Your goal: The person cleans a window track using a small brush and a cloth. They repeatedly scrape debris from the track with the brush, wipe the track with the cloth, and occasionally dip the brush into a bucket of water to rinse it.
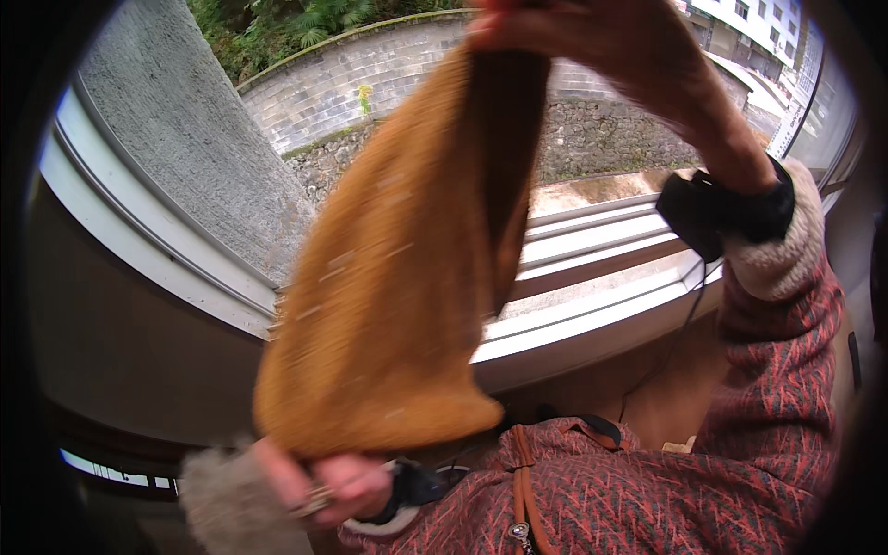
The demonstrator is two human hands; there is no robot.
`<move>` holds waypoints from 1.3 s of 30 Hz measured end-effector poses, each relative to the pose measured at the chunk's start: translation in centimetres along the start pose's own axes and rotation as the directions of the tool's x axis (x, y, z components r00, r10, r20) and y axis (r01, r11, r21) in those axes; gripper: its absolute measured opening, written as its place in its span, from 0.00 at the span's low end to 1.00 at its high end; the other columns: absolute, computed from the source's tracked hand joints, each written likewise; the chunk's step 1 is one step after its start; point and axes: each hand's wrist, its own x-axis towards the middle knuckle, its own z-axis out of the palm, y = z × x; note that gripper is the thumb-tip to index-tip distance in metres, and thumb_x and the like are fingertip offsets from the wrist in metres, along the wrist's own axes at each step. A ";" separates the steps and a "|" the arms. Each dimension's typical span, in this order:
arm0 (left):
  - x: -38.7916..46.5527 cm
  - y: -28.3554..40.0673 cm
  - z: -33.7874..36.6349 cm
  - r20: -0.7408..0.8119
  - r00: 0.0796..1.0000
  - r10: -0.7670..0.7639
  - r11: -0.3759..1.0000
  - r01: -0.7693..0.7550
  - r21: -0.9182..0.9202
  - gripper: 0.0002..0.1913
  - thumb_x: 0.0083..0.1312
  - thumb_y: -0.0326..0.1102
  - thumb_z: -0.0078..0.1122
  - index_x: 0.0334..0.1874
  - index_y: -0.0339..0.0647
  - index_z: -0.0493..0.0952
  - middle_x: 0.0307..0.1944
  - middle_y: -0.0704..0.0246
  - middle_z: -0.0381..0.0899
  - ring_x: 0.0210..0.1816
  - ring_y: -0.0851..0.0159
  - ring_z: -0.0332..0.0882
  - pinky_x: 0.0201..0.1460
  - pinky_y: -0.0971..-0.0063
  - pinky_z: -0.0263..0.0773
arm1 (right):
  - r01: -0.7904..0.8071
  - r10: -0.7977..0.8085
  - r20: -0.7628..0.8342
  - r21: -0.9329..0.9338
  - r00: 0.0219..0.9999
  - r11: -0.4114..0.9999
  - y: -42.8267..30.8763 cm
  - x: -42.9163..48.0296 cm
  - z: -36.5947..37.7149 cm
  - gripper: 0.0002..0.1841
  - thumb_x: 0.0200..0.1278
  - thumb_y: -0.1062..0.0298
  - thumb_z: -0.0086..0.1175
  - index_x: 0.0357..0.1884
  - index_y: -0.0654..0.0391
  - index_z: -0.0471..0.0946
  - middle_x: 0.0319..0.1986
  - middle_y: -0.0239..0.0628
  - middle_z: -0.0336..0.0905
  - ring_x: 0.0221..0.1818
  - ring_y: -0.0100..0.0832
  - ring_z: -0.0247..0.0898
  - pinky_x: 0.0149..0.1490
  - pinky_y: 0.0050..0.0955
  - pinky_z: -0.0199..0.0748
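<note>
A mustard-brown cloth (pixel 374 277) hangs in front of me, blurred by motion, with a darker fold along its right side. Its top is gripped by my right hand (pixel 555 24), which is raised and partly cut off by the upper rim. Pale streaks show across the cloth. Low on the left, my left hand (pixel 333 485) is closed around a grey fluffy thing (pixel 229 496), too blurred to name more exactly. The left fingers lie just beneath the cloth's lower edge; whether they touch it I cannot tell. Black bands (pixel 735 208) wrap both wrists.
Behind the cloth is a window with a white frame (pixel 590 340) and sill tracks. Outside stand a concrete pillar (pixel 187 139), a block wall (pixel 430 52) and a white building (pixel 756 31). A thin black cable (pixel 683 326) drops from the right wrist towards the brown floor (pixel 676 388).
</note>
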 end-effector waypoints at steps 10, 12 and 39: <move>2.4 -10.6 -5.0 -0.090 0.852 -0.516 0.836 0.524 0.162 0.27 0.62 0.20 0.58 0.65 0.33 0.64 0.57 0.62 0.75 0.60 0.66 0.71 0.64 0.71 0.64 | -0.525 0.558 0.579 -0.247 0.594 0.815 1.4 -14.1 0.1 0.20 0.45 0.53 0.67 0.35 0.58 0.81 0.27 0.38 0.64 0.30 0.38 0.66 0.35 0.34 0.65; 1.9 -10.7 -4.4 -0.125 0.827 -0.548 0.811 0.562 0.164 0.27 0.62 0.20 0.59 0.64 0.32 0.64 0.57 0.62 0.75 0.60 0.65 0.71 0.64 0.71 0.65 | -0.423 0.478 0.521 -0.230 0.707 0.877 1.7 -15.5 -0.4 0.18 0.42 0.59 0.68 0.33 0.60 0.80 0.26 0.39 0.64 0.30 0.40 0.67 0.34 0.36 0.64; -2.1 3.0 -7.7 -0.358 0.922 0.151 0.667 0.172 0.725 0.16 0.60 0.45 0.62 0.35 0.44 0.65 0.23 0.61 0.73 0.18 0.63 0.72 0.17 0.74 0.71 | -0.078 0.026 0.778 0.030 0.628 0.997 -6.7 -0.4 16.8 0.07 0.47 0.72 0.54 0.26 0.64 0.79 0.28 0.51 0.78 0.29 0.48 0.79 0.30 0.41 0.76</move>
